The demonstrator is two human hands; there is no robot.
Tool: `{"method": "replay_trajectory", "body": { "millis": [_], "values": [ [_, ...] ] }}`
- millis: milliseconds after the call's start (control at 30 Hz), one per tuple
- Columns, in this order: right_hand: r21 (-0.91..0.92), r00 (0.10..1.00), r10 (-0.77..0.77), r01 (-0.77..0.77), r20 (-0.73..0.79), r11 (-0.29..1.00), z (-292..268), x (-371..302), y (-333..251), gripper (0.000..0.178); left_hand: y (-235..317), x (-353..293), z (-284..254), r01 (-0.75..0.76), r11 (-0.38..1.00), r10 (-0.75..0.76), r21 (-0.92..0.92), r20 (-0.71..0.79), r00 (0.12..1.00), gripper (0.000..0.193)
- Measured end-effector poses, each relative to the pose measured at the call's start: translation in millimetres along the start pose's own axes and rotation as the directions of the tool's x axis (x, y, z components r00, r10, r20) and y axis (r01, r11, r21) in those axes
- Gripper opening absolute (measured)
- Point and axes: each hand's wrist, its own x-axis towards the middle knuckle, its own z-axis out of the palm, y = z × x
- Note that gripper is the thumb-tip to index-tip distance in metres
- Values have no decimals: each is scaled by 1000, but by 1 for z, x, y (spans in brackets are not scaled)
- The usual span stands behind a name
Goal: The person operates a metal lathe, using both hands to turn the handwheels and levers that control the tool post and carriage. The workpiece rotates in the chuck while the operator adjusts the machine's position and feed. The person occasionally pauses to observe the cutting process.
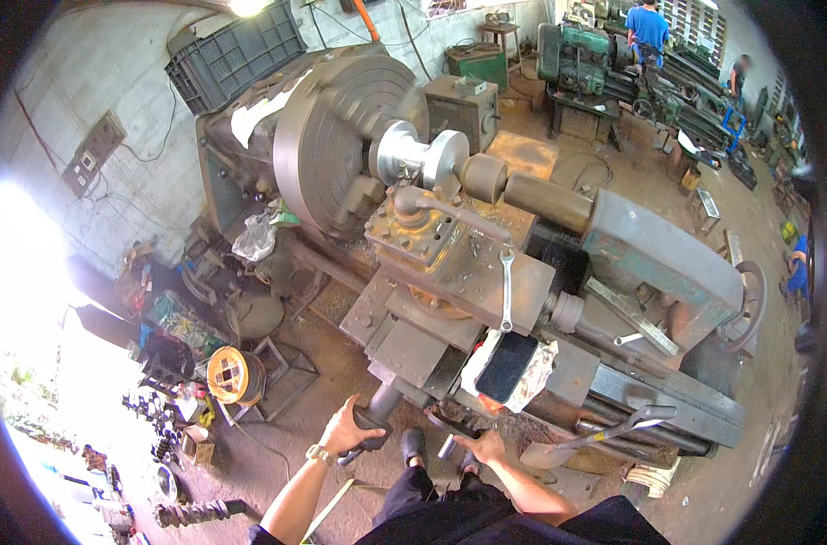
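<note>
My left hand grips a dark handwheel at the front of the lathe carriage, its thumb pointing up. At a second handwheel to the right, my right hand has its fingers closed on the rim; the fingertips are partly hidden. Beyond them, a shiny metal workpiece sits between the large chuck, blurred as if turning, and the tailstock. The tool post with its lever stands close to the workpiece. Metal chips lie on the carriage.
A combination wrench and a phone on a crumpled cloth rest on the carriage. A long-handled tool lies on the bed. A yellow spool stands left. At the back, a person in blue is near another lathe.
</note>
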Motion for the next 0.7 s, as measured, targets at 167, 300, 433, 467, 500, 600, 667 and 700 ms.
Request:
{"method": "replay_trajectory", "body": {
  "millis": [167,300,433,467,500,600,667,700],
  "values": [
    [77,999,-35,34,8,996,2,3,6,89,-3,0,2,-1,1000,2,22,-11,1000,122],
    [101,998,-64,66,-29,993,1,2,7,89,-1,-1,2,-40,999,41,34,-40,998,119],
    [11,998,52,-52,39,999,0,3,10,90,0,-2,1,-1,1000,2,29,-13,1000,121],
    [-5,996,71,-70,52,998,0,3,11,87,0,-2,1,-3,1000,3,27,-12,1000,121],
    [-23,994,89,-88,65,996,-1,4,11,84,-1,-2,1,13,998,-12,58,-13,1000,121],
    [-3,992,104,-104,69,995,-3,2,10,79,-4,-1,3,-23,999,25,47,-31,999,121],
    [47,997,65,-67,51,997,-3,1,8,77,-8,0,4,-33,999,33,21,-24,999,123],
    [79,999,31,-34,36,996,-3,-1,9,76,-9,0,4,-30,999,31,30,-26,999,124]
  ]
}}
